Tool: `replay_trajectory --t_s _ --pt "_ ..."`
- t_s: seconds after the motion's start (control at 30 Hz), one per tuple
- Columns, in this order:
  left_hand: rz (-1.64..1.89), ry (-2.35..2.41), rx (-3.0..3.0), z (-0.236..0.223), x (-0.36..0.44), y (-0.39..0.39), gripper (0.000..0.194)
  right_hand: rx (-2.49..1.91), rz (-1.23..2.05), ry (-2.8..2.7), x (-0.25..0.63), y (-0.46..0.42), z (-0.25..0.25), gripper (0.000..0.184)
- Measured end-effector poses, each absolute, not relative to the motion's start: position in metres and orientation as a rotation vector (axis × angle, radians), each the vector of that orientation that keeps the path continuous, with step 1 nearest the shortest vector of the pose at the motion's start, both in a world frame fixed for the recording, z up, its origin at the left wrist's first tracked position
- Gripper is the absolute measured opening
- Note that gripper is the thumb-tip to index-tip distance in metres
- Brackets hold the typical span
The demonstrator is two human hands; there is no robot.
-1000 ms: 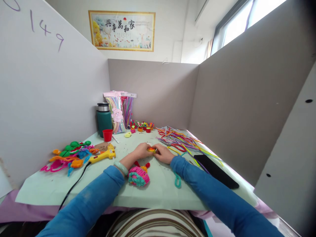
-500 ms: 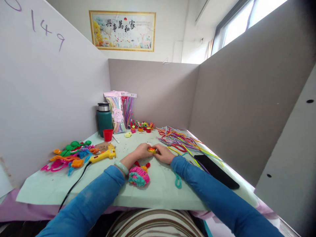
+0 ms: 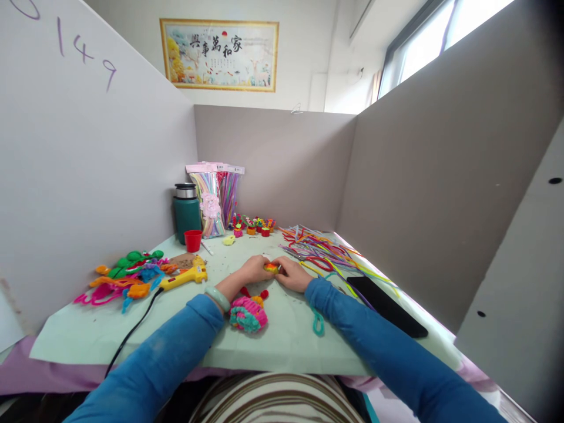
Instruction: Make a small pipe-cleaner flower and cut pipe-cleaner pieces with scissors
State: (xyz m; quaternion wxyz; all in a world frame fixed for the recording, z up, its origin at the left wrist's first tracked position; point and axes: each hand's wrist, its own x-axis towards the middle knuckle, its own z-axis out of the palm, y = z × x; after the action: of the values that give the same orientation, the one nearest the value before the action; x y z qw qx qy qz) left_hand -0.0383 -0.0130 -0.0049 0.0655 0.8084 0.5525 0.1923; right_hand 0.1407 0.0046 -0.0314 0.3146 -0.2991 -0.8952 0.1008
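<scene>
Between my two hands, over the middle of the table, is a small orange-and-yellow fuzzy piece (image 3: 271, 268), seemingly of pipe cleaner. My left hand (image 3: 254, 270) has its fingers closed on the piece's left side. From the right, my right hand (image 3: 291, 274) pinches the same piece; its fingertips are partly hidden. Close to my left wrist lies a pink-and-teal pipe cleaner craft (image 3: 249, 313) with red and orange bits at its top. A teal pipe cleaner loop (image 3: 318, 323) rests beside my right sleeve.
A yellow glue gun (image 3: 185, 278) with a black cord lies left, by a pile of coloured pipe cleaner pieces (image 3: 132, 276). Behind stand a red cup (image 3: 192, 241), a green bottle (image 3: 187, 214) and small potted crafts (image 3: 258, 228). Right are loose pipe cleaners (image 3: 326, 249), scissors (image 3: 319, 264) and a black slab (image 3: 385, 305).
</scene>
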Motion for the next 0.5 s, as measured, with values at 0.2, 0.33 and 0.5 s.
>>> replay_trajectory --t_s 0.2,0.33,0.5 --pt "0.576 1.658 2.414 -0.002 -0.0372 -0.0157 0.036 -0.781 0.265 -2.363 0.1407 0.0065 -0.033 0.034" --pt "0.591 1.672 2.42 -0.0011 -0.0365 -0.0182 0.035 -0.804 0.255 -2.349 0.1393 0.0044 -0.0301 0.028" --pt "0.621 1.66 2.463 -0.0051 -0.0374 -0.0155 0.034 -0.821 0.272 -2.323 0.1378 0.0004 -0.0263 0.019"
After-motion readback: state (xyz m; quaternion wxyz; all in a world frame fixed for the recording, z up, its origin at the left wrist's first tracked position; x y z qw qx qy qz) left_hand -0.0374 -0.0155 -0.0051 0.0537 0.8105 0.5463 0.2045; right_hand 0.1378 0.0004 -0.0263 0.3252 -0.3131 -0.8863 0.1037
